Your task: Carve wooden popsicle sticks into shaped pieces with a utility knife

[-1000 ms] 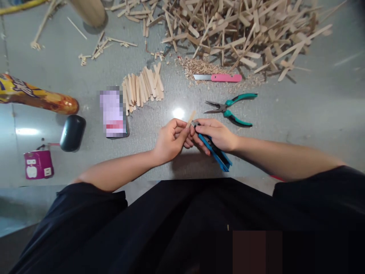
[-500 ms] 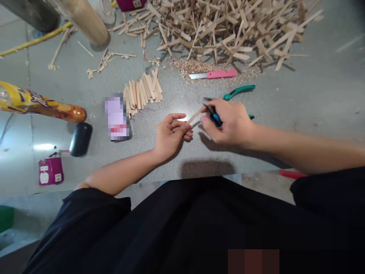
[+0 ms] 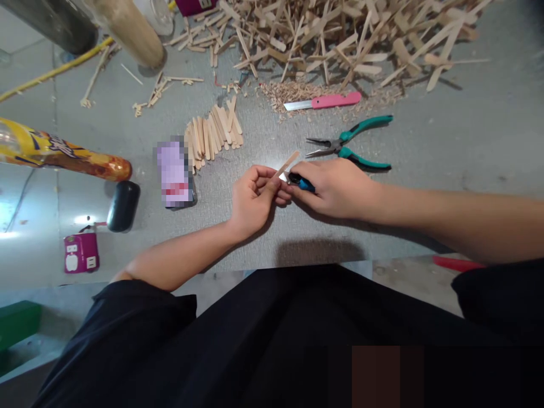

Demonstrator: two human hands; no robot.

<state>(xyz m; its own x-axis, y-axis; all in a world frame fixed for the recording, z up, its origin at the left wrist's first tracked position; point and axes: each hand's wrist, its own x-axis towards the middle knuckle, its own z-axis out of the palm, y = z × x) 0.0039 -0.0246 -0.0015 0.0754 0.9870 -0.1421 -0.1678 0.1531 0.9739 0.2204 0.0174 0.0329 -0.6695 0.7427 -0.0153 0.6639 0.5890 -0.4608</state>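
Observation:
Between the thumb and fingers of my left hand (image 3: 254, 197) is a flat wooden craft stick (image 3: 290, 161), tilted up to the right. My right hand (image 3: 331, 184) is closed around blue-handled cutting pliers (image 3: 304, 182), most of the tool hidden in the palm. Their shiny head lies against the lower part of the stick, right at my left fingertips. Just beyond my right hand, needle-nose pliers (image 3: 334, 147) with green handles rest spread on the table. Left of them is a row of craft sticks (image 3: 212, 135) beside a phone (image 3: 174, 175).
A big heap of wooden sticks (image 3: 331, 42) covers the back. Before it, a pink-handled knife (image 3: 335, 101) lies by wood shavings (image 3: 293, 90). At left are a yellow snack tube (image 3: 63, 150), a dark case (image 3: 123, 207) and a purple power socket (image 3: 81, 253).
My right hand drew the cutting pliers away from the stick and turned over, palm down. Now it has brought them back against the stick. My left hand keeps its hold.

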